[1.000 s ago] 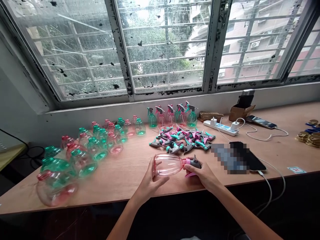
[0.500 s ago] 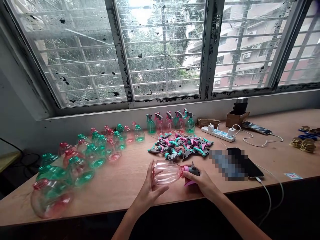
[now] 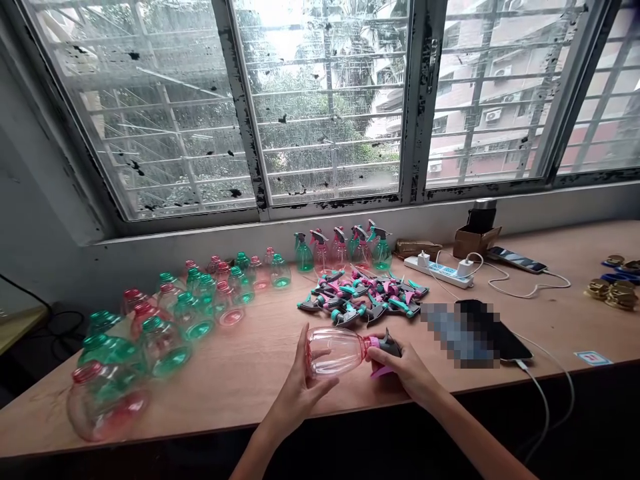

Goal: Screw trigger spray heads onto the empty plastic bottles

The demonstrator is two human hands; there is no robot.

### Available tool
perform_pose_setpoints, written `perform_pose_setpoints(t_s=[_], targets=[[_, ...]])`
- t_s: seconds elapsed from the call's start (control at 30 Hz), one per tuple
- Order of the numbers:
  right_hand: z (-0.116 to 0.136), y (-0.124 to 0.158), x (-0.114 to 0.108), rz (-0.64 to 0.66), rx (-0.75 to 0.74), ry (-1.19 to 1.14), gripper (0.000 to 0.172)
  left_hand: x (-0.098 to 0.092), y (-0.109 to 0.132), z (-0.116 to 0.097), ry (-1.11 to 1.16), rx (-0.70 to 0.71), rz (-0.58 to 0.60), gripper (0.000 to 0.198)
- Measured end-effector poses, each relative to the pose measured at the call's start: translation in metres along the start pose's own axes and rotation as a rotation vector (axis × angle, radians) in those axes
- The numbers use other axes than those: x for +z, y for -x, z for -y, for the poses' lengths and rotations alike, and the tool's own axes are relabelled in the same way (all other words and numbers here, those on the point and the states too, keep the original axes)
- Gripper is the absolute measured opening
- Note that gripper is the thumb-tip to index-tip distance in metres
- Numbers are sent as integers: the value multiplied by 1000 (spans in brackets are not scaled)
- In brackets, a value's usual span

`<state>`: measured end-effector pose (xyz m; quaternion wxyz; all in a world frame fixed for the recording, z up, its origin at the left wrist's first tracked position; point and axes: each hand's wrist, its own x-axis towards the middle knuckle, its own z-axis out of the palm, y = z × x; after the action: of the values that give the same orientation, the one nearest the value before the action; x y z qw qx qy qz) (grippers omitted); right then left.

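Observation:
A clear pink bottle [image 3: 335, 352] lies sideways in the air above the table's front edge, its base to the left. My left hand [image 3: 300, 383] holds it round the base, with fingers behind and the thumb below. On the bottle's neck sits a grey and pink spray head [image 3: 387, 348], and my right hand [image 3: 405, 370] grips it there. Beyond the hands is a pile of loose grey, pink and teal spray heads [image 3: 365, 293]. Several open pink and green bottles without heads [image 3: 165, 347] stand at the left.
Several bottles with spray heads [image 3: 340, 252] stand by the window wall. A white power strip [image 3: 440, 271], a small cardboard box [image 3: 476, 240] and a phone [image 3: 517, 259] are at the back right. Nearer lies a black phone [image 3: 510, 343] on a cable. Gold-coloured items [image 3: 617, 293] lie far right.
The view has shifted slightly, so everything sits a little lower and further right. Both hands keep their hold on the bottle and spray head, with hardly any change in pose.

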<state>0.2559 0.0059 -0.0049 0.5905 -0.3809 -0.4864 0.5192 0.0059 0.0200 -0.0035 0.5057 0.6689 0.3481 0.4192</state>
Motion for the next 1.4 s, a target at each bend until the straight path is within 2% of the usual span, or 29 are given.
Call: perform_pose_setpoints(t_s=[0.17, 0.3, 0.47, 0.6, 0.67, 0.8, 0.97, 1.1, 1.23, 1.33, 1.4], targets=[[-3, -1, -1, 4, 7, 1, 39, 1, 0, 3, -77, 53, -15, 107], [-4, -1, -2, 6, 20, 17, 42, 1, 0, 1, -61, 38, 8, 114], [-1, 0, -1, 6, 20, 36, 40, -3, 0, 0, 37, -22, 36, 95], [-1, -1, -1, -11, 10, 11, 44, -2, 0, 2, -11, 2, 1, 109], [-3, -1, -1, -12, 8, 3, 45, 0, 1, 2, -20, 32, 7, 110], [-5, -1, -2, -14, 1, 2, 41, 2, 3, -5, 14, 29, 8, 117], [-5, -2, -2, -1, -4, -6, 42, 2, 1, -7, 94, -11, 26, 102], [-4, -2, -2, 1, -4, -33, 42, 0, 0, -1, 65, -3, 24, 109], [-2, -1, -1, 4, 4, -24, 41, 0, 0, -1, 28, 58, 10, 108], [-1, 0, 0, 9, 27, -35, 44, 1, 1, -3, 38, 35, 21, 121], [-1, 0, 0, 9, 28, -31, 44, 1, 1, -3, 75, 3, 18, 120]])
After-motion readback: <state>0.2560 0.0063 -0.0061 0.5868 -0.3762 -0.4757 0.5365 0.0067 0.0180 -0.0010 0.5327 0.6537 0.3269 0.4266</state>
